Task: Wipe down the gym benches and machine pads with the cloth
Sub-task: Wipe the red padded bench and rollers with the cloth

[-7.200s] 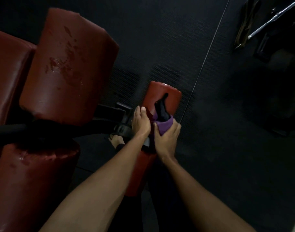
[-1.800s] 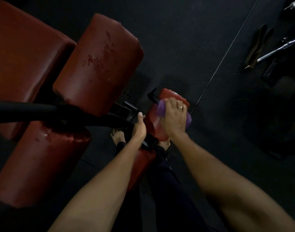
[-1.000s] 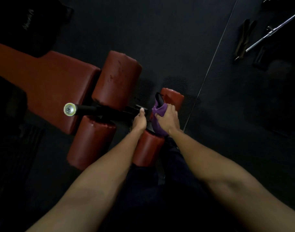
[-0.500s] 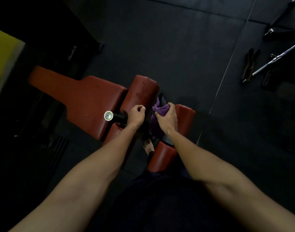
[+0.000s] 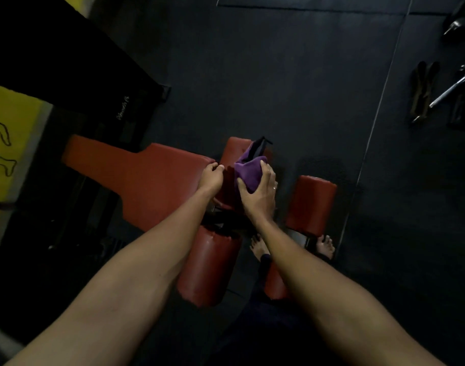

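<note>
A red padded gym bench (image 5: 147,180) lies below me, with red roller pads at its near end. My right hand (image 5: 260,192) grips a purple cloth (image 5: 248,170) and holds it against the upper roller pad (image 5: 232,151). My left hand (image 5: 211,177) rests with curled fingers on the bench's near edge beside that roller; what it holds is hidden. A lower left roller pad (image 5: 207,268) and a right roller pad (image 5: 310,204) stand nearer to me.
The floor is dark rubber matting (image 5: 292,75). A steel bar (image 5: 453,87) and dark straps (image 5: 421,91) lie at the far right. A black and yellow machine (image 5: 12,122) fills the left. My bare feet (image 5: 325,245) stand under the rollers.
The camera has risen and drawn back from the bench. My right hand has carried the cloth from the right roller pad up onto the upper roller pad. My left hand shifted to the bench's edge.
</note>
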Motion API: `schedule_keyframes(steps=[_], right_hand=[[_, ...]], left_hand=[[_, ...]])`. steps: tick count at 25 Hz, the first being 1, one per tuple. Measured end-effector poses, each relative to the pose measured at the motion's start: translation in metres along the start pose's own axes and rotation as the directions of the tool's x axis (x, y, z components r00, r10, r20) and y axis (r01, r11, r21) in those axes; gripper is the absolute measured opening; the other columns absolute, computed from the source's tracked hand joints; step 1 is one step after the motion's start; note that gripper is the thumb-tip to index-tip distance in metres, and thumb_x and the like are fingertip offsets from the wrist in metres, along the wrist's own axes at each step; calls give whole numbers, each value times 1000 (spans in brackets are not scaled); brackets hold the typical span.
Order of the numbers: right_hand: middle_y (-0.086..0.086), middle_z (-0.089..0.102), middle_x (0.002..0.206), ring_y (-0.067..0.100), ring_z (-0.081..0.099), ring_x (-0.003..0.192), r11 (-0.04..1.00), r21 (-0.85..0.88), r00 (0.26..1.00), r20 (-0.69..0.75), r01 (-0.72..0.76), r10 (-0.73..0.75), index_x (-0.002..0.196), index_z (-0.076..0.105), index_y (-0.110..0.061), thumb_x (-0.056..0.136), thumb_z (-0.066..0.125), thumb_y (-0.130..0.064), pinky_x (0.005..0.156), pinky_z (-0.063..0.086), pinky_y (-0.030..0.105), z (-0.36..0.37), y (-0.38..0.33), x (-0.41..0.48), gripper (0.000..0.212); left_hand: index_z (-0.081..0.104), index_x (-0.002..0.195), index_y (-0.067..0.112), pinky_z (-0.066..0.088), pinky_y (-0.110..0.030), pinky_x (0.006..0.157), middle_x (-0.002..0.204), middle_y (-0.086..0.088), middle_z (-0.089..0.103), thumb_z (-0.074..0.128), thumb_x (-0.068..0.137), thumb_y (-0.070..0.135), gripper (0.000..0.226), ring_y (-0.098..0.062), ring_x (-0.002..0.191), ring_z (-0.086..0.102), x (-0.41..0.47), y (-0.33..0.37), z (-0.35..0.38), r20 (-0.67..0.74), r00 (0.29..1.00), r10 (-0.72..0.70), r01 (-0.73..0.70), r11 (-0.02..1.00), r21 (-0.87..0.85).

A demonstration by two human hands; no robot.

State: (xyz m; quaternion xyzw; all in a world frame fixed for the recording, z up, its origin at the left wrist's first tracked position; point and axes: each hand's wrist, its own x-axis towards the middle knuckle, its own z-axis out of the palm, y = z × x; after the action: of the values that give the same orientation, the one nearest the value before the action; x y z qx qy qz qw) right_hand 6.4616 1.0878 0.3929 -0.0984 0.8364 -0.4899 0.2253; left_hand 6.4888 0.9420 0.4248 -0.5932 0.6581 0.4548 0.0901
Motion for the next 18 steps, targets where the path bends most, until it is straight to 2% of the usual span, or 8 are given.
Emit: schedule_keyframes(steps=[2,3,5,6,10,13,16,18], right_hand=[[6,30,160,25,29,146,1000,-11,1000,-17,-7,6,154,29,-24,92,68,-51,119,31,51,12,16,-19,78],[7,29,161,25,28,147,1000,-26,1000,-15,3,-3,155,30,-23,92,68,-51,120,29,50,16,21,-32,78],[10,28,162,31,29,147,993,-85,997,9,80,-79,154,34,-25,93,65,-50,119,28,46,22,21,-49,72],[11,29,161,34,30,146,984,-124,991,27,131,-128,152,37,-27,93,62,-49,117,30,47,25,19,-44,67],[9,33,161,39,24,149,916,-296,961,35,271,-273,147,47,-32,90,62,-39,118,30,56,32,0,27,59],[6,32,160,37,26,149,950,-258,982,-27,174,-187,148,43,-32,94,63,-47,116,35,53,28,-10,53,59],[6,34,157,30,39,141,998,17,979,-196,-57,59,153,36,-26,95,57,-56,105,47,51,32,-3,27,68],[6,31,159,28,40,141,989,71,975,-174,-129,140,157,29,-25,94,52,-60,105,47,52,35,7,-16,76]], left_hand=[[62,131,9,40,-37,109,137,-13,61,46,104,29,38,-27,129,55,19,-4,-1,43,999,-29,27,999,34],[69,116,11,44,-40,104,125,-14,66,43,104,31,35,-28,119,61,24,-6,-1,58,997,-58,57,998,18],[68,91,13,51,-42,93,107,-13,70,38,104,34,39,-27,98,66,27,-6,0,86,991,-105,113,990,-87],[67,92,12,51,-41,92,108,-14,70,37,105,36,40,-27,97,65,25,-5,2,94,989,-116,127,985,-117],[62,128,4,41,-42,111,134,-16,61,35,106,30,44,-28,124,56,30,-10,6,120,992,-45,56,995,-85],[59,130,7,41,-40,110,136,-15,59,33,107,34,45,-27,124,55,27,-7,5,120,990,-74,87,990,-113],[60,115,16,45,-29,91,114,-7,64,31,108,35,35,-20,104,59,21,-3,5,142,982,-126,154,966,-210],[65,115,10,51,-35,94,112,-7,69,31,105,50,53,-22,103,65,19,-5,3,196,965,-176,226,936,-271]])
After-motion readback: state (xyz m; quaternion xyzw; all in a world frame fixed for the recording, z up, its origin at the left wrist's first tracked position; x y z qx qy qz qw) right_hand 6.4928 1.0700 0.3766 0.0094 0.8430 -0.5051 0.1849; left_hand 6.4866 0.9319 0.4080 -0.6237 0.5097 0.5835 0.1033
